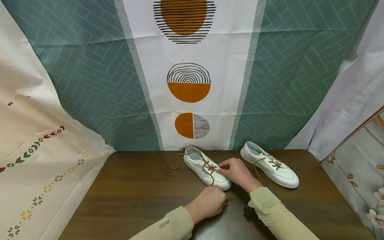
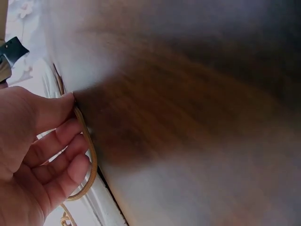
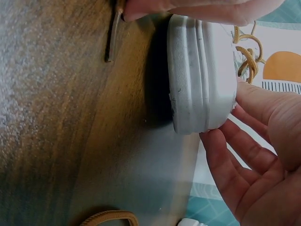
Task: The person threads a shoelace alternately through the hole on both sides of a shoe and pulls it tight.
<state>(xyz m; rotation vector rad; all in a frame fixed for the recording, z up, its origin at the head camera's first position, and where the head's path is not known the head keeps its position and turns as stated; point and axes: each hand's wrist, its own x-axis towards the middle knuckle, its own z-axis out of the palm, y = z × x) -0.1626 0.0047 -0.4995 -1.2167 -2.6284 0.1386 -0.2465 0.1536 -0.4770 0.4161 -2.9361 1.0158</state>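
A white lace-up shoe (image 1: 220,180) with brown laces stands on the table, toe toward me. Just in front of its toe, my left hand (image 1: 210,201) pinches one brown shoelace (image 2: 92,155) between thumb and fingers. The lace's clear tip (image 3: 112,42) sticks out below those fingers in the right wrist view. My right hand (image 3: 268,146) grips the shoe's side near the toe, thumb by the laces and fingers against the sole edge. The shoe's other lace end (image 1: 174,167) trails onto the table at the left.
A second white shoe (image 1: 285,175) with brown laces stands to the right, its loose lace hanging down its side. The brown wooden table (image 1: 135,200) backs onto a patterned curtain (image 1: 192,50). A dark object (image 1: 249,210) shows by the right sleeve.
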